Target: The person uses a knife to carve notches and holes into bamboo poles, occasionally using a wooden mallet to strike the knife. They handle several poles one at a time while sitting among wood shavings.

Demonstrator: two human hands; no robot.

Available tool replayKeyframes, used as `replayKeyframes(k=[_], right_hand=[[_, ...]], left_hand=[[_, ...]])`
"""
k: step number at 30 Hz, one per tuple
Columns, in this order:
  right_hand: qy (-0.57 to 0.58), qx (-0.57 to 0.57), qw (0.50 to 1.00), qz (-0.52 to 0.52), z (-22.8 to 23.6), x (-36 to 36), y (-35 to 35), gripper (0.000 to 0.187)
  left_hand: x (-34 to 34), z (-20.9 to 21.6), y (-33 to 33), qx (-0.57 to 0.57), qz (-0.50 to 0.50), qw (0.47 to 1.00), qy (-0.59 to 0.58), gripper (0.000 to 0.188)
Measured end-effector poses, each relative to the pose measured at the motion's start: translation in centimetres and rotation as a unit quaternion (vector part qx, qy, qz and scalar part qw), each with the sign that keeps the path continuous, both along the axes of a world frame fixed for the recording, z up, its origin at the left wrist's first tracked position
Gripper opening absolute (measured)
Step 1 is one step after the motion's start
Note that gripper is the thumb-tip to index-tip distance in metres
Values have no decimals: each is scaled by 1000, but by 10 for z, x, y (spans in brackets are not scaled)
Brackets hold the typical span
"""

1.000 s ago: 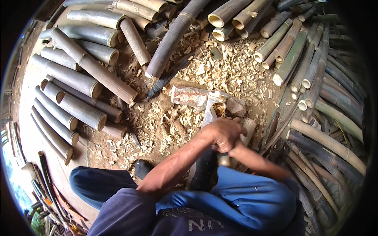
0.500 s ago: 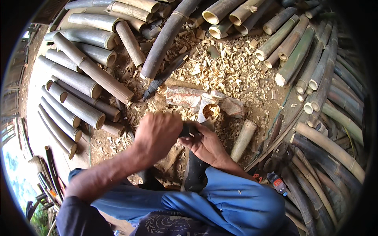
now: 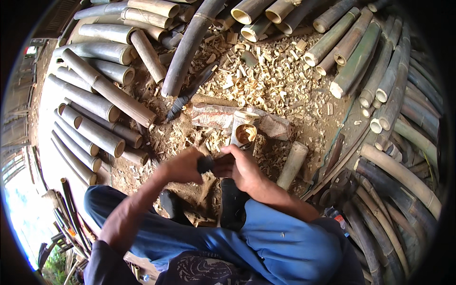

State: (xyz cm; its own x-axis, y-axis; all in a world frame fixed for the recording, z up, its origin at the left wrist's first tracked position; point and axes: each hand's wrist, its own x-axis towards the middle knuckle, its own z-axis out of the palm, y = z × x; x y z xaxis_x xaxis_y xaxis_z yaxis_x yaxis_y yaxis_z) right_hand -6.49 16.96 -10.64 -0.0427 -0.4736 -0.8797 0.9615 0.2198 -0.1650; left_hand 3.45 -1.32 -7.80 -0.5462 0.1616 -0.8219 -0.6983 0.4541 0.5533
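Note:
My left hand (image 3: 184,166) is closed around a dark-handled tool (image 3: 205,164); its working end is hidden. Close on the right, my right hand (image 3: 244,170) has curled fingers by the dark handle, with the thumb stretched forward. What those fingers grip is hidden. Just beyond the right thumb, a short bamboo tube (image 3: 236,136) rests against a pale wooden block (image 3: 213,115), its hollow opening facing up and showing a light-coloured inside.
Pale shavings (image 3: 266,76) cover the ground ahead. Cut bamboo poles (image 3: 95,135) lie in rows at left, with more bamboo (image 3: 403,175) stacked at right. A short bamboo piece (image 3: 292,164) lies right of my right hand. A plastic bottle (image 3: 339,219) is beside my right knee.
My left hand has moved slightly down and left, exposing more of the dark handle. The right thumb now reaches forward towards the bamboo tube. The whole view has shifted a little.

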Motion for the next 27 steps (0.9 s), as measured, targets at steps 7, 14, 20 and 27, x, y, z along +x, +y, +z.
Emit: replayKeyframes(k=[7, 14, 20, 27], right_hand=[[307, 62, 883, 349, -12, -43, 49, 29], [-98, -183, 974, -86, -12, 9, 29, 25], [-73, -209, 954, -202, 5, 13, -9, 28], [-10, -74, 996, -57, -1, 7, 7, 31]], left_hand=[[14, -7, 170, -68, 286, 955, 42, 49], [-8, 56, 43, -297, -164, 933, 118, 21], [-74, 66, -30, -256, -252, 902, 240, 17], [-20, 19, -14, -32, -93, 994, 55, 41]])
